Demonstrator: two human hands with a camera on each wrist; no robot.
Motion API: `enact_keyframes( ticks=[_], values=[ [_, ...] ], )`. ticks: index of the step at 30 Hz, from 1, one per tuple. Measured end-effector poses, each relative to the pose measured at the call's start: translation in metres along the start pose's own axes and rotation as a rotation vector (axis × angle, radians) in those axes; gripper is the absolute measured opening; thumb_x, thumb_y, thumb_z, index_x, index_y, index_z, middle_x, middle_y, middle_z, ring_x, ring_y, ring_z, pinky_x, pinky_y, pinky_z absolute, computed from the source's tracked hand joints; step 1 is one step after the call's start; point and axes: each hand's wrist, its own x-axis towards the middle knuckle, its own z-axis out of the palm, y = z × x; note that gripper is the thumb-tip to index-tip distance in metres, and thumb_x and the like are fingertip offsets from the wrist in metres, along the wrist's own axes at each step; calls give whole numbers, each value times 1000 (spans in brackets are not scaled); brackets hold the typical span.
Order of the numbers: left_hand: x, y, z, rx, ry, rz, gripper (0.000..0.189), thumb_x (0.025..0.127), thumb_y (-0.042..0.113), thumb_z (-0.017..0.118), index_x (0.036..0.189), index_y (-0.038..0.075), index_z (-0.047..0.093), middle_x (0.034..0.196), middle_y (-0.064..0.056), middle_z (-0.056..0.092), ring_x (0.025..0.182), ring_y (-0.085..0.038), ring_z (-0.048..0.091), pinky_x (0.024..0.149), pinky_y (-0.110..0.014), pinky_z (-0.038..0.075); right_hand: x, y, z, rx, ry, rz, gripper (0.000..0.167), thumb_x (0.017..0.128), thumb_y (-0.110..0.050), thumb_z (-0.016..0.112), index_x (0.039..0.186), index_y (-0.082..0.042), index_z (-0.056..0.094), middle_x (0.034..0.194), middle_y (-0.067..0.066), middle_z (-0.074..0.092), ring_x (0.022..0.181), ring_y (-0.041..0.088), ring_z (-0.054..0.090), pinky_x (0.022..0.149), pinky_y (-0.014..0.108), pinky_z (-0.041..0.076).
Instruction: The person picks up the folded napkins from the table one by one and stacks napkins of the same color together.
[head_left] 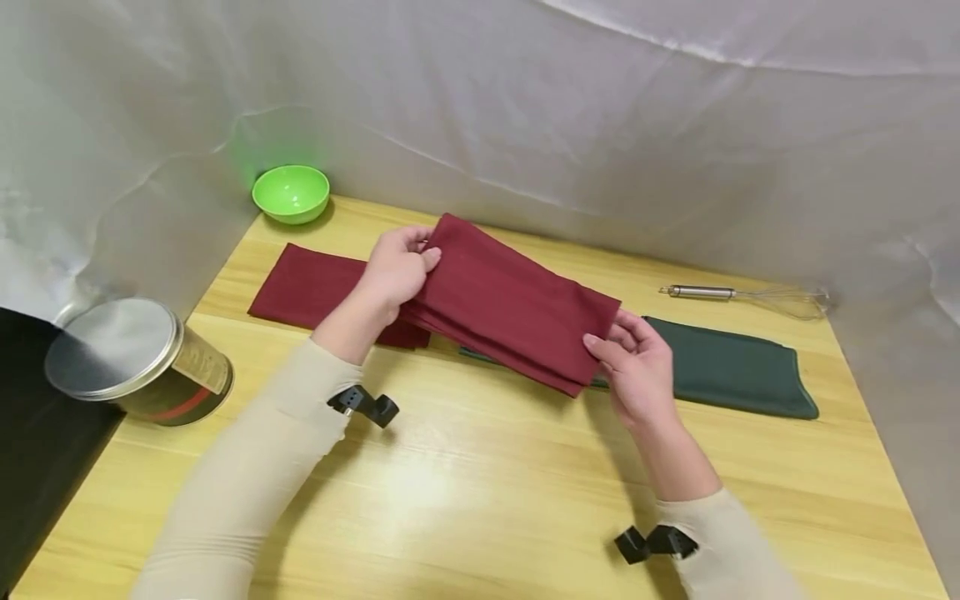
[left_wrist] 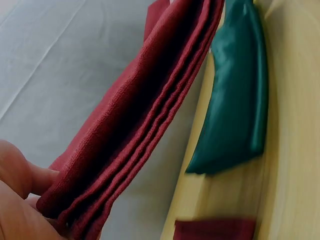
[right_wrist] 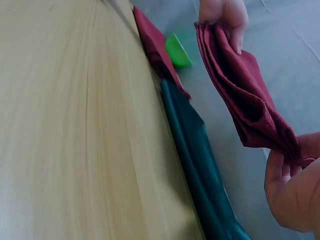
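A folded maroon cloth [head_left: 517, 304] hangs in the air between the fingers of both hands, above the table [head_left: 465, 500]. Its long axis slants from the left fingers, at the far end, down to the right fingers, at the nearer end; its layered long edge faces the person. The left hand [head_left: 397, 271] pinches one end, thumb on top; the right hand [head_left: 637, 367] pinches the other likewise. The fingers underneath are probably bent, though the cloth hides most of them. Both forearms reach forward, angled inward. Beneath and right of the right fingers lies a green cloth [head_left: 735, 367]; below and left of the left fingers, a second maroon cloth [head_left: 315, 287]. A green bowl [head_left: 291, 196] sits beyond the left fingers, a whisk [head_left: 750, 296] beyond the right.
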Motion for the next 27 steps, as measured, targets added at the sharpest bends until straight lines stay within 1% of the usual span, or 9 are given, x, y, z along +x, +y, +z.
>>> enact_keyframes(
  ticks=[3,6,9,12,16,19,22,25,27],
  values=[
    [4,-4,-15,36,32,15,37,101,4,54,137,-1,56,116,-15,60,98,-22,56,83,-30,46,7,7,16,-25,-7,17,43,85,17,67,125,1,59,97,6,68,78,17,68,65,32,58],
    [6,-10,-30,70,84,23,36,101,3,53,137,-2,56,116,-16,59,100,-22,54,84,-30,44,14,13,32,-40,-24,34,42,85,16,67,124,0,60,98,7,66,78,17,67,67,34,58],
    [8,-15,-45,100,144,19,37,101,3,53,137,-2,56,120,-17,58,106,-23,52,87,-30,43,22,20,49,-40,-46,55,42,85,16,68,123,0,60,100,9,65,79,18,67,68,36,59],
    [9,-16,-57,146,199,15,39,101,4,52,139,-1,56,124,-18,57,112,-24,50,93,-33,43,29,26,65,-19,-62,81,42,86,14,69,124,1,60,103,12,64,80,21,68,69,37,59],
    [12,-15,-71,220,270,-6,40,102,7,52,141,2,55,128,-18,56,117,-25,48,97,-35,42,37,35,84,10,-72,103,41,85,13,70,123,1,61,103,14,64,81,23,68,70,38,59],
    [14,-16,-83,248,310,-34,41,102,8,51,142,2,54,130,-18,54,118,-25,48,97,-34,42,41,40,100,18,-77,115,40,84,13,70,121,1,62,102,13,64,80,23,68,70,39,59],
    [17,-20,-95,260,341,-55,43,101,8,51,143,0,53,134,-20,53,120,-26,46,98,-34,42,45,42,115,10,-80,133,38,84,13,71,119,-1,63,102,13,64,80,24,68,70,38,59],
    [18,-24,-108,288,383,-74,43,99,8,52,141,-2,54,136,-20,53,123,-28,46,100,-35,41,49,46,130,9,-93,173,39,85,12,71,120,-2,63,102,12,64,82,24,68,71,38,59],
    [18,-28,-117,330,416,-89,43,98,9,52,140,0,56,138,-20,53,126,-30,45,102,-37,40,52,50,140,10,-99,207,39,85,11,72,120,-2,63,103,11,65,83,23,68,71,37,58]
  ],
)
